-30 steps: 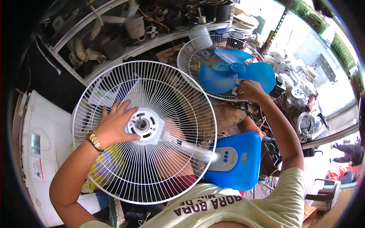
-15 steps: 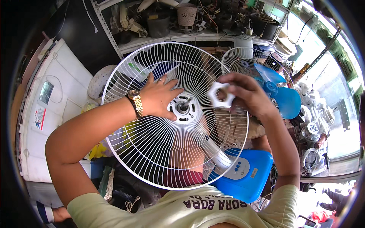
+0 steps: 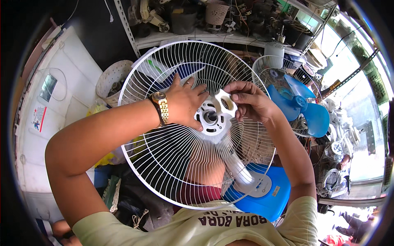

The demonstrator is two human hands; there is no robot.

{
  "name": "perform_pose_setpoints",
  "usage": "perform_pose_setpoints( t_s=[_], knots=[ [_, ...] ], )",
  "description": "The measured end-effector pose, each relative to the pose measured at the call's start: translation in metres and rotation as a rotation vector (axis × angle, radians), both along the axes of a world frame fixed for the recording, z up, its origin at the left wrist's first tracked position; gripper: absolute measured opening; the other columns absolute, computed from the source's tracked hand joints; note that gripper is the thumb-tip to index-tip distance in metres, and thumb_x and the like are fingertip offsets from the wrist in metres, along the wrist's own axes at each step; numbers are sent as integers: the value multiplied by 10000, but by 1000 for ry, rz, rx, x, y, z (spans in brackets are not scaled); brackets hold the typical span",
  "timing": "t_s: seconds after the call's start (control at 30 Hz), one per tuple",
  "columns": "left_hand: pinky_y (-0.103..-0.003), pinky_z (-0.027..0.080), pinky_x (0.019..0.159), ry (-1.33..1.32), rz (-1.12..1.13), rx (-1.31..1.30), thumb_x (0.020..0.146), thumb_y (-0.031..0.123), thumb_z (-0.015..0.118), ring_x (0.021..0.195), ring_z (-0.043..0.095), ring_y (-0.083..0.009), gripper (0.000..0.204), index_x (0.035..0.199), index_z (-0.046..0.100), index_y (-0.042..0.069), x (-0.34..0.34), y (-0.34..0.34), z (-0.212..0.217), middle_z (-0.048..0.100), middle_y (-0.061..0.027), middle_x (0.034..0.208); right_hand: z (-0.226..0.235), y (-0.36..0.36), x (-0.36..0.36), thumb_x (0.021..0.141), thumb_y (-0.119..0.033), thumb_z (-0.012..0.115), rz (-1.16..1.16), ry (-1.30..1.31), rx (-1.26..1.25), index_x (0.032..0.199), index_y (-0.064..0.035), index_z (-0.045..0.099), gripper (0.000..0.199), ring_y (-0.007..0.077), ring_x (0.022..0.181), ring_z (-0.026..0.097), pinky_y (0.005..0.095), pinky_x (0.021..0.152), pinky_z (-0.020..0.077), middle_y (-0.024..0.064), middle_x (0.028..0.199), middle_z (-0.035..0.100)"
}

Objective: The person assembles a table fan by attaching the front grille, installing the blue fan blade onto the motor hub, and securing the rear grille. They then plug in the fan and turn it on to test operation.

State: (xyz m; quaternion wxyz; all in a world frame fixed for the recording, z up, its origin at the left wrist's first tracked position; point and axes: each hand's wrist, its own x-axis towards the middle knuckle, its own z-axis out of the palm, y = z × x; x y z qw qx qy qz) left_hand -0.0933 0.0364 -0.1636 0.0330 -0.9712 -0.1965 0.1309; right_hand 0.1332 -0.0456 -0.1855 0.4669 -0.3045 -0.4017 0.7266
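Note:
In front of me is the round white wire rear grille point(image 3: 164, 180) of an electric fan, seated over the motor's front hub point(image 3: 213, 131). My left hand point(image 3: 186, 102) lies spread on the wires beside the hub, fingers apart, with the thumb at the hub's edge. In my right hand point(image 3: 250, 102), pinched between thumb and fingers, is a white ring nut point(image 3: 225, 105) with a lobed rim and a ribbed hole. The nut is just above and right of the motor shaft, partly over the hub. Below the grille, the fan's white neck point(image 3: 240, 168) rises from a blue base point(image 3: 262, 197).
Blue fan blades point(image 3: 299, 104) in another wire grille stand at the right. Beyond them are several white fan parts point(image 3: 340, 143). A cluttered shelf point(image 3: 164, 40) runs along the back, and a white chest-like cabinet point(image 3: 61, 115) stands at the left beside a perforated basket point(image 3: 119, 78).
My right hand has brought the ring nut leftward to the hub and tilted it. My left hand stays spread on the grille. The whole view has shifted slightly.

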Motion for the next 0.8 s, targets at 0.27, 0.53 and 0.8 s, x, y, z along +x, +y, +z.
perform_pose_setpoints(
  t_s=[0.27, 0.53, 0.8],
  knots=[
    [-727, 176, 1051, 35, 4, -1, 666, 580, 738, 1384, 279, -444, 981, 1393, 423, 1, 9, -2, 6, 363, -200, 1475, -43, 6, 0, 873, 0, 631, -38, -389, -50, 1109, 48, 606, 242, 158, 627, 686, 229, 564, 604, 111, 895, 680],
    [-735, 169, 1053, 31, -3, 1, 665, 573, 739, 1380, 283, -447, 968, 1382, 430, 0, 7, -1, 6, 383, -186, 1456, -18, -12, -13, 620, 1, 803, -119, -1064, 698, 1220, -55, 591, 639, 221, 1009, 628, 300, 729, 580, 101, 1217, 537],
    [-730, 173, 1054, 14, -28, 28, 667, 574, 738, 1382, 283, -444, 968, 1380, 431, -3, 10, -1, 3, 369, -189, 1469, -37, -12, -11, 607, -61, 818, -106, -1141, 700, 1262, -70, 565, 703, 324, 1037, 617, 393, 887, 535, 138, 1191, 540]
  ],
)
